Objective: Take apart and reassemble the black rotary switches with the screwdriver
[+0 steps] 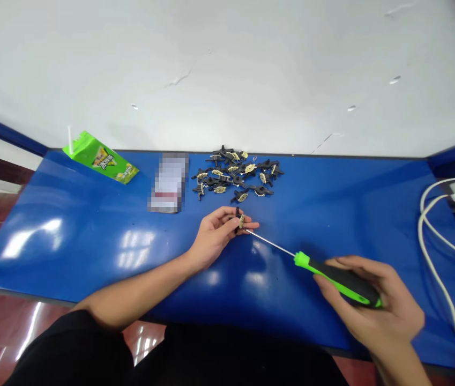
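Note:
My left hand (214, 236) pinches a small black part with a cream-coloured plate (241, 221) between thumb and fingers, just above the blue table. In my right hand (383, 305) is a screwdriver with a black and bright green handle (342, 281), the fingers wrapped around it. Its thin metal shaft points left, and the tip reaches the part in my left hand; whether it sits in a screw is too small to tell. Beyond my left hand lies a loose pile of similar black and cream parts (233, 174).
A green drink carton (102, 158) with a white straw lies at the back left. Beside it is a blurred-out, phone-shaped object (169, 182). A white cable (432, 257) runs down the right side of the blue table (323, 214). A white wall (227, 69) rises behind.

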`<action>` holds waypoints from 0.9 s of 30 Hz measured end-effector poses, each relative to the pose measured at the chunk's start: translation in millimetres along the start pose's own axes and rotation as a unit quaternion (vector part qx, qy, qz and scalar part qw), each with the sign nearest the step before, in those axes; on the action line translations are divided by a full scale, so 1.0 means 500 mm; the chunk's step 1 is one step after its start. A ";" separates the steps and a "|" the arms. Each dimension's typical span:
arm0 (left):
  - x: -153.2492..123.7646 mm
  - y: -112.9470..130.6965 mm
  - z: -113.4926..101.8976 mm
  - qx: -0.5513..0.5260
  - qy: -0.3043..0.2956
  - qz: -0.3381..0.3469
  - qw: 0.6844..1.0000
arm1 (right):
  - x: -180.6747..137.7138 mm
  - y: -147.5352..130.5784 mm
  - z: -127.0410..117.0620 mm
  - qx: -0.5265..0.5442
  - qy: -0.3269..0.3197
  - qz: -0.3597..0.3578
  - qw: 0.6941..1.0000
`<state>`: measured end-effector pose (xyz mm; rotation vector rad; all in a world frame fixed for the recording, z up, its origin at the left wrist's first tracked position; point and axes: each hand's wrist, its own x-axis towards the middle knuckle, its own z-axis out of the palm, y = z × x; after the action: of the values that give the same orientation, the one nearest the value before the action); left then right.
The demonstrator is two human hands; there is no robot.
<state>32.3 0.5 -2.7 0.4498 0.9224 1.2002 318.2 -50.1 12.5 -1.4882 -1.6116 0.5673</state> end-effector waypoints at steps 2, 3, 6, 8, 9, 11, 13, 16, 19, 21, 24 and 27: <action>0.000 0.004 0.001 0.007 0.013 0.005 1.000 | 0.034 0.019 -0.005 0.009 -0.021 -0.037 0.999; 0.001 0.005 0.001 0.011 0.019 0.007 1.000 | 0.052 0.029 -0.006 0.012 -0.037 -0.050 0.998; 0.005 0.006 0.004 0.016 0.045 0.016 0.999 | 0.106 0.056 0.006 0.035 -0.119 -0.062 0.990; 0.008 0.004 0.007 0.016 0.064 0.027 0.997 | 0.134 0.066 0.027 0.057 -0.151 -0.049 0.986; 0.009 0.003 0.009 0.016 0.073 0.033 0.997 | 0.145 0.068 0.041 0.068 -0.150 -0.041 0.985; 0.009 0.001 0.013 0.015 0.084 0.044 0.995 | 0.161 0.071 0.067 0.090 -0.131 -0.038 0.987; 0.008 -0.001 0.015 0.015 0.089 0.054 0.994 | 0.171 0.074 0.086 0.112 -0.104 -0.052 0.987; 0.007 -0.004 0.015 0.020 0.085 0.065 0.994 | 0.177 0.082 0.091 0.143 -0.086 -0.086 0.982; 0.008 -0.006 0.010 0.030 0.071 0.067 0.995 | 0.171 0.094 0.075 0.150 -0.122 -0.108 0.975; 0.009 -0.009 0.005 0.035 0.061 0.065 0.995 | 0.163 0.100 0.065 0.144 -0.164 -0.114 0.969; 0.010 -0.013 -0.004 0.043 0.048 0.062 0.996 | 0.154 0.104 0.059 0.135 -0.150 -0.120 0.972; 0.011 -0.017 -0.012 0.042 0.040 0.060 0.997 | 0.152 0.114 0.056 0.133 -0.087 -0.143 0.977</action>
<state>33.0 1.7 -14.4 0.5336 1.0280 1.2992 333.1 39.4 -27.1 -1.0120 -1.7663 0.7323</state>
